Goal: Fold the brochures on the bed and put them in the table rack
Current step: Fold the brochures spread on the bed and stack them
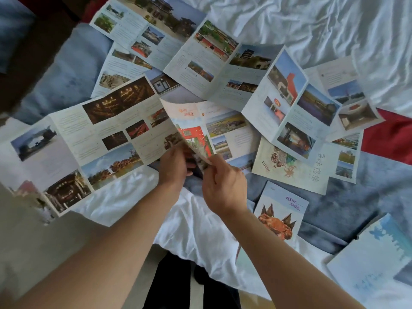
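Two bare forearms, no sleeves, left hand [176, 162], right hand [223, 186], dark trousers [171, 284]

Unfolded paper photo brochures [93, 139] overlap across the rumpled white-sheeted bed [312, 23], with folded crab-cover paper brochure [278, 210] nearer, at right.

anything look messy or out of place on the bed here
Yes: unfolded brochures lie scattered and overlapping at odd angles across the rumpled white sheet. Both the left hand and the right hand pinch one brochure's curled panel.

- Food-illustrated leaflet [289, 166]: large handwritten-style Chinese characters along its right edge, too blurred to read.
- Crab-cover brochure [279, 210]: purple handwritten lines, illegible.
- Red-gate brochure [191, 130]: orange script, unreadable.
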Motion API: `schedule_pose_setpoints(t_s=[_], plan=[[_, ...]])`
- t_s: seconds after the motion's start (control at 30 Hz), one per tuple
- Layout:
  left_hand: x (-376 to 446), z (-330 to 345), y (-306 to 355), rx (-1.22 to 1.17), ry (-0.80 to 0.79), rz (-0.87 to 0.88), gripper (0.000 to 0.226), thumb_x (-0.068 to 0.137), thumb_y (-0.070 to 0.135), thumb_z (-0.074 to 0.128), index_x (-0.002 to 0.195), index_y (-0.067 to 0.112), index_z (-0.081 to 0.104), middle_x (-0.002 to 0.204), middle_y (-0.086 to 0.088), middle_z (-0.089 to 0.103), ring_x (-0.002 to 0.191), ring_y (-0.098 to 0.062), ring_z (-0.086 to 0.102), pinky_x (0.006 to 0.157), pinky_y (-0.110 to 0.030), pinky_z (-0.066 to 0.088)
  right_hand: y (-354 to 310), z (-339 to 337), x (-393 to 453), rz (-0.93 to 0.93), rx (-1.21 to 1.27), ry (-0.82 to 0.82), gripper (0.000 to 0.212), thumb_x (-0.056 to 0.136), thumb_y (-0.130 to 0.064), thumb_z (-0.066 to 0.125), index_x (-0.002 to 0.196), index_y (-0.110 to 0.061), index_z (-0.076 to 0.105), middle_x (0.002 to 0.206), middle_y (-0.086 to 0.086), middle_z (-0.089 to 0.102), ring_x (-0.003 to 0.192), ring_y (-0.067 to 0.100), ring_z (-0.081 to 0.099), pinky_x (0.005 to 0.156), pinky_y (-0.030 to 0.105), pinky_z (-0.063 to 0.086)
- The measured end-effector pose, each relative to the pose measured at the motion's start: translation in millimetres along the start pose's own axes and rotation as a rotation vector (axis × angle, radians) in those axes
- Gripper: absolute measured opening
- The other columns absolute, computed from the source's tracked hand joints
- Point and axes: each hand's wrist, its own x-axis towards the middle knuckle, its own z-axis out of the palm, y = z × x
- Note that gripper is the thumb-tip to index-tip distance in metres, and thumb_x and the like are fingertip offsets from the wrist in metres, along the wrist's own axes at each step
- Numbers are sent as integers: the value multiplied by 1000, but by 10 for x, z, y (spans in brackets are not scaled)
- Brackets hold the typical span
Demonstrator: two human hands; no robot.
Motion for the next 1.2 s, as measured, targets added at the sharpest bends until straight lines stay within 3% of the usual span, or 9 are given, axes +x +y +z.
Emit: schedule_pose_setpoints(t_s=[0.07,0.2,0.27,0.37,0.63,0.77,0.87,1.03,1.2], plan=[[-23,94,-26,-41,-146,-42,34,95,31,52,73,26,77,78,-5,76,70,-20,72,65,-35,58,16,-94,42,15,63,62,10,82,-11,43,74,-13,49,52,0,45,44,28,39,44,30,26],[-85,294,-28,-80,-269,-147,27,94,35,57,100,15,74,96,-11,77,89,-24,75,84,-43,59,195,-212,148,115,52,127,14,84,-14,40,77,-14,51,50,-3,43,41,21,37,41,31,28],[-84,405,-39,-49,-247,-134,25,94,30,59,103,10,71,94,-13,77,90,-27,74,80,-41,60,334,-265,178,171,21,153,19,86,-17,38,85,-16,57,54,-1,50,44,20,42,40,30,33],[-82,520,-51,78,-189,-39,13,93,24,63,88,14,70,78,-4,77,76,-18,74,60,-28,59,558,-331,208,254,-14,200,27,88,-19,37,101,-21,60,62,-8,52,49,14,45,45,25,30],[-37,725,-75,231,-30,30,25,83,30,75,99,13,65,91,-4,75,81,-19,73,71,-36,60,901,-404,245,315,-68,167,44,92,-17,47,135,-23,52,120,-1,62,101,22,58,77,35,47],[-66,775,-56,219,-9,59,18,85,25,74,98,15,66,84,3,72,61,2,68,46,-11,46,974,-425,300,424,28,118,45,95,-27,48,140,-22,50,123,-4,64,115,19,57,99,42,46],[-97,763,-31,189,-35,55,17,86,21,73,101,14,68,88,1,74,70,-4,70,54,-16,49,1001,-442,398,491,112,92,41,98,-31,50,137,-21,54,118,-3,69,113,20,59,100,46,45],[-107,686,21,93,-14,88,12,87,13,68,98,15,69,84,3,74,66,-2,69,50,-14,48,953,-405,510,339,51,62,39,96,-32,48,133,-25,59,126,-4,66,118,19,54,95,33,39],[-75,523,48,60,-5,128,17,87,9,65,102,16,70,87,4,75,71,-2,70,51,-13,49,1006,-346,688,185,-182,-87,49,99,-39,48,144,-19,50,155,4,41,145,23,32,118,43,27]])
